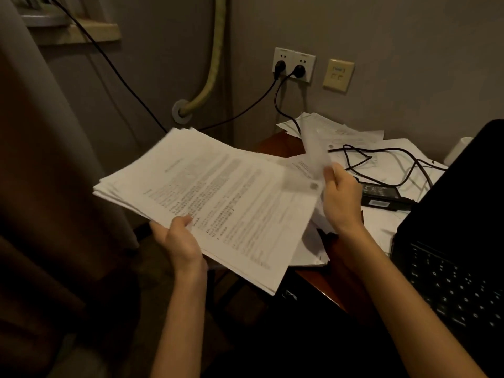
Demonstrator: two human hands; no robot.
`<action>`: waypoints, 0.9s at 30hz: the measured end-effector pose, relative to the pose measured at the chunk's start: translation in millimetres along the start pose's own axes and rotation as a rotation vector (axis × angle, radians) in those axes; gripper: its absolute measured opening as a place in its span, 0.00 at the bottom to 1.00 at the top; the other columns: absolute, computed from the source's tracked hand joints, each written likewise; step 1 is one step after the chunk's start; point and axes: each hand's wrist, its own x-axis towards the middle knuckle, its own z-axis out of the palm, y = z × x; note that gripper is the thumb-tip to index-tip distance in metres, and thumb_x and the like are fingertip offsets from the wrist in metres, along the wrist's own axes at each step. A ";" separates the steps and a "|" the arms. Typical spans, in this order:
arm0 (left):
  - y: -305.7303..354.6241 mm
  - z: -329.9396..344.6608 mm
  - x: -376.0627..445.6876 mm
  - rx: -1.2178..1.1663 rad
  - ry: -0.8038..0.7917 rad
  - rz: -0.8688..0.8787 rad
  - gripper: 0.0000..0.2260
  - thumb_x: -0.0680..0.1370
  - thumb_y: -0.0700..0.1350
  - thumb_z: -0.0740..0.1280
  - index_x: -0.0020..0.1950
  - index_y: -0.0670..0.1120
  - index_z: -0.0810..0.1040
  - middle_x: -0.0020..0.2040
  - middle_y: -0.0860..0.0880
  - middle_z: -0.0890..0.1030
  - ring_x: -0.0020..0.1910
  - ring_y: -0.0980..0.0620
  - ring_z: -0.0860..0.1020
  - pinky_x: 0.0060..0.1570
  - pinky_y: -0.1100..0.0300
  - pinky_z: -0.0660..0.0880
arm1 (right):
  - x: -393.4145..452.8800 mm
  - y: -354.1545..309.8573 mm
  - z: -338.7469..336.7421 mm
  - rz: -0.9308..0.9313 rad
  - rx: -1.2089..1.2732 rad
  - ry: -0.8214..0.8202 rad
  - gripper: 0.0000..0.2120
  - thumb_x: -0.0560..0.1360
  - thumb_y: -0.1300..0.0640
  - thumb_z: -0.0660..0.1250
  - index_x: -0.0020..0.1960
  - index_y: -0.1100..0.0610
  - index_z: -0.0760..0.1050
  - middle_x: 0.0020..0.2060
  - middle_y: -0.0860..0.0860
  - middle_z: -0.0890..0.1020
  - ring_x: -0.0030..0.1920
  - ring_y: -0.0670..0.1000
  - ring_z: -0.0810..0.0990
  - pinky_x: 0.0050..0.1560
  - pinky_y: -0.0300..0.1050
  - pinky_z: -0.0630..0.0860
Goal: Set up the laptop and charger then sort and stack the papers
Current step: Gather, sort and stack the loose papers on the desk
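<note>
My left hand (181, 242) grips the near edge of a thick stack of printed papers (212, 197), held in the air left of the desk. A single sheet (313, 156), blurred by motion, is pinched in my right hand (341, 195) above the stack's right corner. The open black laptop (461, 241) stands at the right on the desk, its screen dark. Its black charger brick (381, 196) lies on loose papers (354, 137) behind my right hand. The charger cable (381, 156) loops over them to the wall socket (294, 65), where two plugs sit.
The reddish wooden desk (321, 282) fills the right side, its corner near my right forearm. A second black cable (114, 69) hangs across the wall. A yellowish hose (215, 61) enters a wall hole. A curtain (41, 159) hangs at left. A beige wall plate (338, 75) sits right of the socket.
</note>
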 end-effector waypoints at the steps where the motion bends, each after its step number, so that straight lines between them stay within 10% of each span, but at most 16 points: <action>1: -1.6 -0.2 -1.2 0.054 -0.018 -0.026 0.22 0.75 0.27 0.55 0.68 0.41 0.65 0.62 0.44 0.74 0.58 0.46 0.76 0.49 0.57 0.78 | -3.6 -5.2 3.6 -0.108 0.016 -0.002 0.13 0.81 0.60 0.56 0.62 0.60 0.75 0.48 0.51 0.79 0.42 0.44 0.75 0.36 0.30 0.72; 8: 1.8 -6.5 11.0 0.194 -0.122 -0.142 0.13 0.83 0.41 0.53 0.67 0.43 0.67 0.54 0.49 0.77 0.49 0.51 0.78 0.38 0.65 0.75 | -33.8 -8.1 34.4 -0.805 -0.194 -0.539 0.23 0.74 0.68 0.62 0.67 0.54 0.72 0.65 0.52 0.75 0.66 0.50 0.72 0.70 0.50 0.65; 13: 4.5 -14.4 18.5 0.080 -0.246 -0.261 0.23 0.82 0.60 0.50 0.70 0.50 0.70 0.61 0.51 0.79 0.57 0.50 0.78 0.59 0.54 0.73 | -48.3 7.0 31.8 -0.832 -0.334 -0.846 0.20 0.76 0.55 0.59 0.68 0.49 0.72 0.66 0.48 0.75 0.69 0.48 0.70 0.70 0.52 0.66; 19: -3.5 -10.8 10.5 0.335 -0.111 -0.087 0.24 0.76 0.30 0.65 0.70 0.40 0.65 0.61 0.47 0.75 0.59 0.50 0.75 0.59 0.59 0.72 | -43.4 -0.9 16.8 -0.473 -0.016 -0.794 0.32 0.74 0.29 0.48 0.63 0.47 0.75 0.66 0.50 0.75 0.69 0.47 0.69 0.74 0.45 0.54; 22: -4.9 -6.1 7.2 0.313 -0.062 -0.023 0.22 0.76 0.29 0.64 0.69 0.39 0.65 0.60 0.47 0.74 0.57 0.52 0.75 0.56 0.64 0.72 | -20.7 0.5 12.8 -0.188 0.010 -0.395 0.14 0.79 0.51 0.58 0.62 0.48 0.75 0.64 0.52 0.75 0.66 0.51 0.72 0.70 0.54 0.64; 27: -9.8 0.0 5.1 0.170 0.082 0.042 0.23 0.77 0.28 0.60 0.70 0.40 0.62 0.63 0.46 0.74 0.59 0.51 0.75 0.60 0.58 0.74 | 4.9 14.5 -9.4 0.054 -0.447 -0.354 0.29 0.76 0.62 0.61 0.75 0.55 0.57 0.72 0.53 0.66 0.71 0.54 0.65 0.68 0.50 0.65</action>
